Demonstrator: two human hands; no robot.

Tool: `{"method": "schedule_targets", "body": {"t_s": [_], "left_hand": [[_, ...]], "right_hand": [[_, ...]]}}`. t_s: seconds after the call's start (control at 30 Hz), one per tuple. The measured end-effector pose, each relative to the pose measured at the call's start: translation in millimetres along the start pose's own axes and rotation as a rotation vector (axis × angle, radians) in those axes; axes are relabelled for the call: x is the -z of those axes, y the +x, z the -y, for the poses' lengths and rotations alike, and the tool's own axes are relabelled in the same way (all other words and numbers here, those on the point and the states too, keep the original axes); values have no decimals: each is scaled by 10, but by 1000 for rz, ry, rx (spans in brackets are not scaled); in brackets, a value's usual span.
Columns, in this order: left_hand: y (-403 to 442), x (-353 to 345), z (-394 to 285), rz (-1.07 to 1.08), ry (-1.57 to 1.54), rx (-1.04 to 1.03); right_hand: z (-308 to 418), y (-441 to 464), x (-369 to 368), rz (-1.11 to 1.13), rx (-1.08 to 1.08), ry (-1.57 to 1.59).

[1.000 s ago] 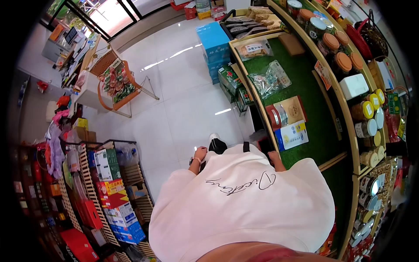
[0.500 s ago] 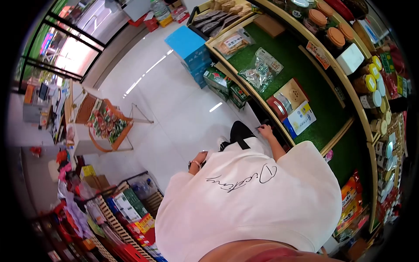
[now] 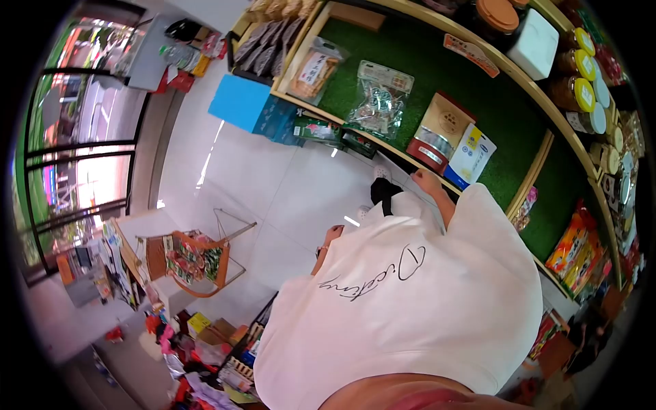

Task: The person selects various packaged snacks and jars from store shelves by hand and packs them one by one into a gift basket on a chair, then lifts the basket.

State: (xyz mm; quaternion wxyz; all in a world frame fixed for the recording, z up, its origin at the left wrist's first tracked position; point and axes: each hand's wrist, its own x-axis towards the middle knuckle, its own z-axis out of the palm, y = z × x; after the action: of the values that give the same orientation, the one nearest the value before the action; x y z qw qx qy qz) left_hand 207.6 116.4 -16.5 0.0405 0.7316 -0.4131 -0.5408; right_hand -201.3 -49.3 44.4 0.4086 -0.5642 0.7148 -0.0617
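Observation:
My left hand (image 3: 333,233) hangs beside the white sweatshirt (image 3: 396,301), with a band on the wrist. Its fingers are small and partly turned away, so their closing is unclear. Close to the front edge of the green-lined shelf (image 3: 424,72), my right hand (image 3: 426,180) has its fingers curled in, and nothing shows in them. On the shelf just beyond it lie a brown and red pouch (image 3: 437,133) and a white and blue packet (image 3: 471,156). Farther along are a clear bag (image 3: 379,101) and a bag of tan food (image 3: 314,72).
Blue boxes (image 3: 253,109) stand on the floor against the shelf end. A brown chair (image 3: 198,263) with a patterned cushion is at the left. Jars (image 3: 577,94) line the upper shelf at right. Piled goods (image 3: 205,348) sit at lower left, and glass doors (image 3: 82,157) are beyond.
The view has moved forward along the shelf and turned, so pouches and the chair shift in frame. My right hand has drawn its fingers in; the left hand's arm has swung forward.

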Motion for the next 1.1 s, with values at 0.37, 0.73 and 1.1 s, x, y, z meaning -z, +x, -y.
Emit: {"method": "schedule_targets", "body": {"t_s": [0.37, 0.73, 1.1], "left_hand": [[1307, 470, -2179, -61, -147, -259], [2038, -1104, -3833, 182, -31, -460], [2041, -1209, -4374, 544, 515, -677]], "right_hand": [[-631, 506, 542, -263, -209, 98], [-496, 386, 371, -242, -296, 525], [-222, 272, 394, -326, -444, 715]]}}
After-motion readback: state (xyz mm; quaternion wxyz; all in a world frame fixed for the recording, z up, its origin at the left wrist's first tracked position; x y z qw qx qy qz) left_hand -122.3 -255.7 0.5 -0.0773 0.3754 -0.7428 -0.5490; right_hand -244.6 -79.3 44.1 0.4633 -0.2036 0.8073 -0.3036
